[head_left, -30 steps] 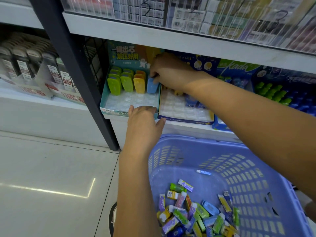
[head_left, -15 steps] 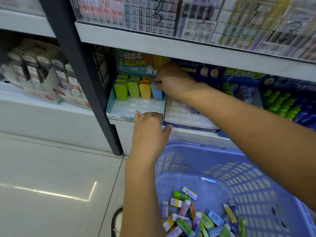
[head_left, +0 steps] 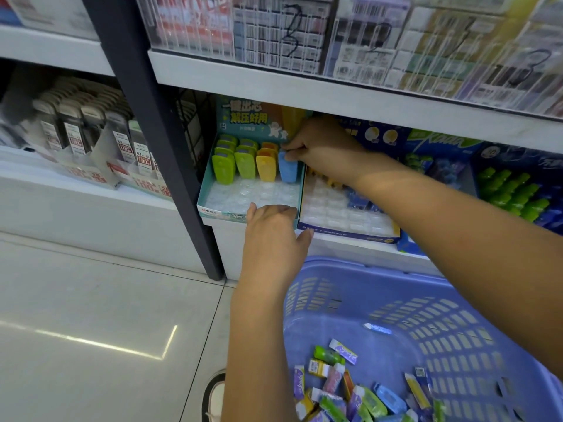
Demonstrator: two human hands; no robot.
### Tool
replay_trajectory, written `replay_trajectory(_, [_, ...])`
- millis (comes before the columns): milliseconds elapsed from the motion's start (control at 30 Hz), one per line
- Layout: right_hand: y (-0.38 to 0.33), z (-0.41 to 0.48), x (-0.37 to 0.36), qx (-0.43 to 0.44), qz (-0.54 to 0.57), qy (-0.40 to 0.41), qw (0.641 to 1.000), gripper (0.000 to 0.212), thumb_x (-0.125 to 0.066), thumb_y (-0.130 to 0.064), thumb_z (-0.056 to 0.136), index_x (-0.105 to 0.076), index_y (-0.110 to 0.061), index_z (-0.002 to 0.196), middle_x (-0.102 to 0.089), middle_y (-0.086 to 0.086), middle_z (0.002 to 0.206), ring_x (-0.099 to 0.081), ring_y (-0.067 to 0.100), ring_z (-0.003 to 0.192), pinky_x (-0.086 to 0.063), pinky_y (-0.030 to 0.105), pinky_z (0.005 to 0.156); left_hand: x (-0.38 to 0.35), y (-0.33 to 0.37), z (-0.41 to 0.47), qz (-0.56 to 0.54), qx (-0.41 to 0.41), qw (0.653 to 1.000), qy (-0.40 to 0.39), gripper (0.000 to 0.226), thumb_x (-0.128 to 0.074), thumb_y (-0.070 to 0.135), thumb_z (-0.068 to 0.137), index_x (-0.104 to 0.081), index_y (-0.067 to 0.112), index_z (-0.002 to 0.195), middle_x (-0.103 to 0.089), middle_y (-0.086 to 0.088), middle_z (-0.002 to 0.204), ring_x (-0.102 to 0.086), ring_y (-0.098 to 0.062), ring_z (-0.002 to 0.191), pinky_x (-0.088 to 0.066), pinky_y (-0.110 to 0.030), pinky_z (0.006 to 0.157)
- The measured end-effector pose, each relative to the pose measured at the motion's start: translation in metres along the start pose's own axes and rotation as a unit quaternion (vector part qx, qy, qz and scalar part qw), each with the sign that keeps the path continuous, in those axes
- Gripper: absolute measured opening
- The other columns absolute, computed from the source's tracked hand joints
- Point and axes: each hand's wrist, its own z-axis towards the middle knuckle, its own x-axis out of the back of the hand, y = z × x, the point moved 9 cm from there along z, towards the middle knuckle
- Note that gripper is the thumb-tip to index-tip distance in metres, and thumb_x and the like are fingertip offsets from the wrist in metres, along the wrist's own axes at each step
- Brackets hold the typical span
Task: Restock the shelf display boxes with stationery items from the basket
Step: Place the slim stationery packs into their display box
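Note:
A teal display box (head_left: 213, 208) stands on the low shelf with green, yellow-orange and blue items upright in its back rows. My right hand (head_left: 316, 144) pinches the top of the blue item (head_left: 288, 170) standing in the right column. My left hand (head_left: 271, 236) grips the box's front edge, fingers curled over the rim. The front cells of its clear insert hold nothing. A purple basket (head_left: 457, 315) below holds several loose wrapped stationery items (head_left: 359, 388).
A second display box (head_left: 347, 231) with a clear insert sits right of the teal one. More boxes with green and blue items stand further right (head_left: 511, 190). A black upright post (head_left: 152, 117) borders the left. My shoe (head_left: 214, 397) shows on the tiled floor.
The view has shifted slightly; both hands stay in place, the right one still on the blue item, the left on the box's front edge.

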Motion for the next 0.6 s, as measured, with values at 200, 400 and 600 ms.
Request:
replay_trajectory(200, [0.021, -0.022, -0.013, -0.077, 0.178, 0.101, 0.976, 0.023, -0.057, -0.028, 0.089, -0.057, -0.021, 0.111, -0.058, 0.005, 0.116, -0.057, 0.022, 0.105, -0.049, 0.040, 0.089, 0.000, 0.001, 0.000, 0.001, -0.002, 1.000, -0.018, 0.042, -0.057, 0.034, 0.091, -0.057, 0.010, 0.125, -0.056, -0.004, 0.130, -0.042, -0.021, 0.126, 0.001, -0.032, 0.115])
replay_trajectory(400, [0.012, -0.024, -0.010, -0.040, 0.074, 0.130, 0.988, 0.022, -0.053, -0.031, 0.093, -0.055, -0.020, 0.112, -0.048, 0.004, 0.120, -0.048, 0.020, 0.108, -0.036, 0.026, 0.078, -0.001, 0.003, -0.001, 0.007, 0.002, 1.000, -0.023, 0.040, -0.058, 0.034, 0.090, -0.059, 0.009, 0.123, -0.057, -0.005, 0.128, -0.043, -0.022, 0.125, -0.001, -0.033, 0.115])
replay_trajectory(600, [-0.002, -0.045, -0.006, -0.015, -0.102, 0.077, 0.992, 0.044, -0.043, -0.033, 0.098, -0.037, -0.027, 0.141, -0.026, 0.003, 0.150, -0.031, 0.029, 0.132, -0.032, 0.036, 0.106, 0.018, 0.016, -0.006, -0.038, -0.027, 0.999, 0.001, 0.036, -0.055, 0.026, 0.093, -0.058, 0.012, 0.127, -0.051, -0.004, 0.137, -0.040, -0.018, 0.130, -0.012, -0.027, 0.113])
